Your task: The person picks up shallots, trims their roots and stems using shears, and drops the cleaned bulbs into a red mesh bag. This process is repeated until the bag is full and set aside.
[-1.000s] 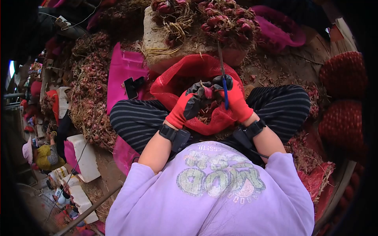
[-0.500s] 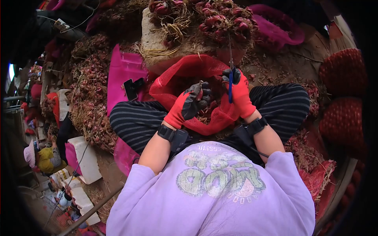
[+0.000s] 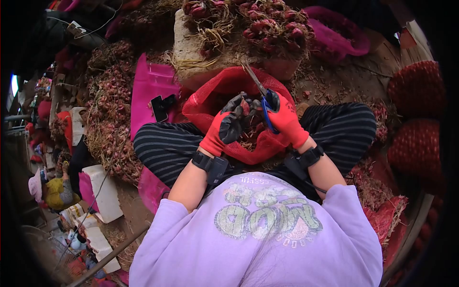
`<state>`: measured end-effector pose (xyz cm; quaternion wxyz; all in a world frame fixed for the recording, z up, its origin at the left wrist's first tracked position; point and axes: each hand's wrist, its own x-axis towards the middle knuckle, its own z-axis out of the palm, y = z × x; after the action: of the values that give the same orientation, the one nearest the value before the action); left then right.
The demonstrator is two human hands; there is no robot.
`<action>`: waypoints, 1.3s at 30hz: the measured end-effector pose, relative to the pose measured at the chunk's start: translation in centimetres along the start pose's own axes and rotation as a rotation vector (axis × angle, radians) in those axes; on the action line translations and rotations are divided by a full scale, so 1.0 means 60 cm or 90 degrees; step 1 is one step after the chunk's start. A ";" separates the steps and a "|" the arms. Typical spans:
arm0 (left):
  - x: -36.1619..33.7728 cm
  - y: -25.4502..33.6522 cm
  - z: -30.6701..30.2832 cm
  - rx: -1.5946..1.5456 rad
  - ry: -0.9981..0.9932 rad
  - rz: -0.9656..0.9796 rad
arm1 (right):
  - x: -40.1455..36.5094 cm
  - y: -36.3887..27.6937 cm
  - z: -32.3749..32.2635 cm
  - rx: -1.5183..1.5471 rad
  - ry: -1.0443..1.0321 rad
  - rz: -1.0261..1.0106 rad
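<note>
My left hand, in a red and black work glove, is closed on a small reddish shallot that shows at its fingertips. In a matching glove, my right hand grips a pair of scissors by the blue handles. The metal blades point up and to the left, over the bag and a little apart from the shallot. Both hands are above the open mouth of a red mesh bag between my legs. Inside it lie dry scraps and reddish bits, partly hidden by my hands.
Shallot bunches lie on a pale block ahead. A heap of shallots lies at left, near a pink sheet with a phone. Full red sacks stand at right. Another person sits far left.
My right hand has tilted and moved slightly left. The scissor blades have swung from upright to leaning left, closer to the shallot. My left hand has shifted only slightly.
</note>
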<state>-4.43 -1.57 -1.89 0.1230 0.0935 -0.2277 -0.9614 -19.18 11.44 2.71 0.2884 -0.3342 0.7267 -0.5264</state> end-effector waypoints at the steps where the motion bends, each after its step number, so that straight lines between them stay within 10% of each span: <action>1: 0.002 0.010 0.005 0.108 -0.011 0.023 | -0.003 -0.004 0.002 -0.068 0.004 -0.010; 3: 0.002 0.036 0.030 0.325 -0.029 0.072 | -0.015 0.003 0.013 -0.116 0.006 -0.068; 4: 0.003 0.041 0.035 -0.063 -0.052 0.020 | -0.020 0.007 0.016 -0.140 0.007 -0.097; 10: 0.001 0.041 0.041 -0.055 0.062 0.087 | -0.015 0.024 0.023 -0.195 0.024 -0.058; 14: -0.004 0.021 0.047 0.502 0.122 0.079 | 0.001 0.005 0.016 0.064 0.045 -0.095; 17: -0.006 0.001 0.043 0.418 0.068 -0.063 | -0.001 -0.001 0.016 0.393 -0.050 0.066; 22: -0.011 0.005 0.072 0.846 -0.080 0.111 | 0.001 0.010 0.011 0.454 -0.033 0.106; 30: -0.005 0.003 0.083 0.231 0.005 -0.108 | 0.007 0.004 0.011 -0.156 0.140 -0.186; 39: 0.013 0.085 0.024 0.193 0.056 0.319 | -0.022 -0.024 -0.005 -0.281 0.056 -0.191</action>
<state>-4.51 -5.60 1.60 0.3507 0.0929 -0.3795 -0.8511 -18.32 12.34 4.25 0.0953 -0.4697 0.7779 -0.4064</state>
